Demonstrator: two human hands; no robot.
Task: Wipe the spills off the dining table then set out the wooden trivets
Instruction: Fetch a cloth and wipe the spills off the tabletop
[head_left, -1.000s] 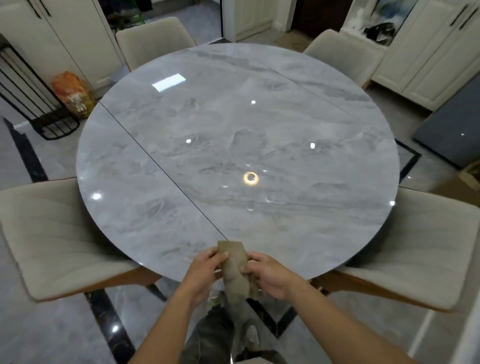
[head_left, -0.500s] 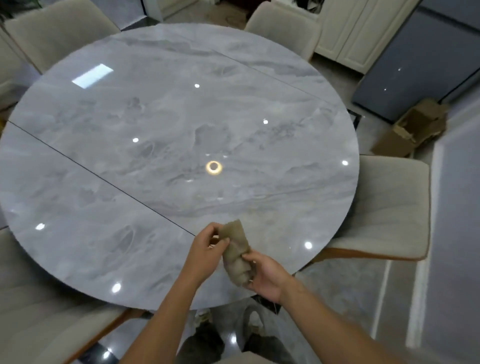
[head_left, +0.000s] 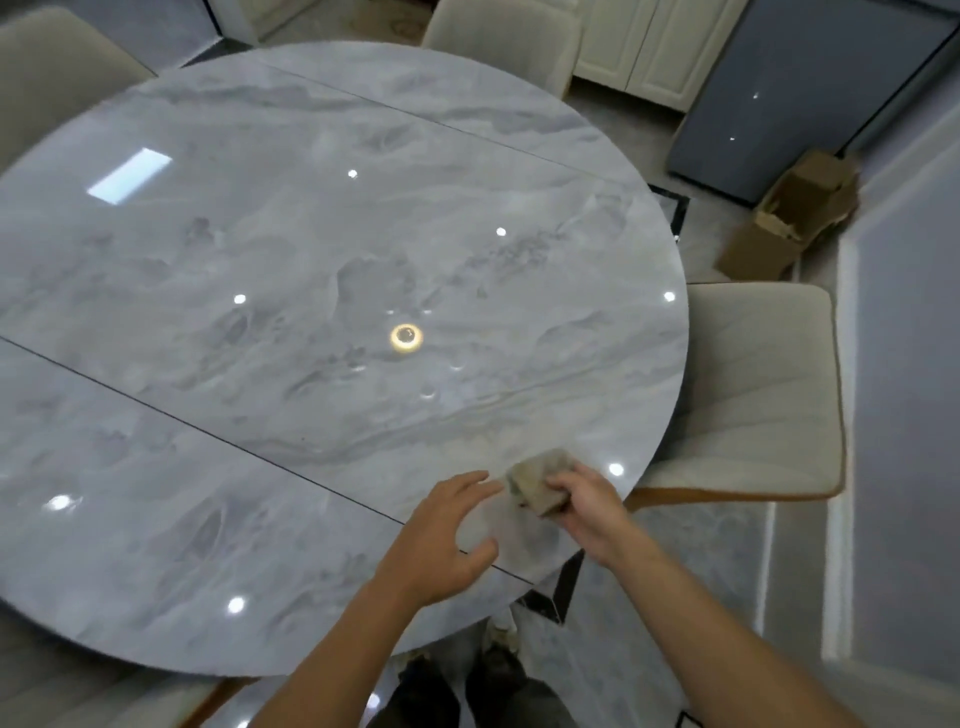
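Wiping cloth (head_left: 540, 480) — tan, bunched, lower right of centre, over the near rim of the round marble dining table (head_left: 260, 249); right hand (head_left: 589, 514) fingers curled tight around it. Left hand (head_left: 441, 540) — just left of the cloth, fingers spread apart, holding nothing. Cream chair (head_left: 753, 384), right edge; cardboard box (head_left: 795, 218), upper right.

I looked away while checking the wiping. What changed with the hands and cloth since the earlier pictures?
The left hand let go of the cloth and is open beside it. The right hand alone grips it, wadded, moved forward over the table. Table and chairs stayed put.
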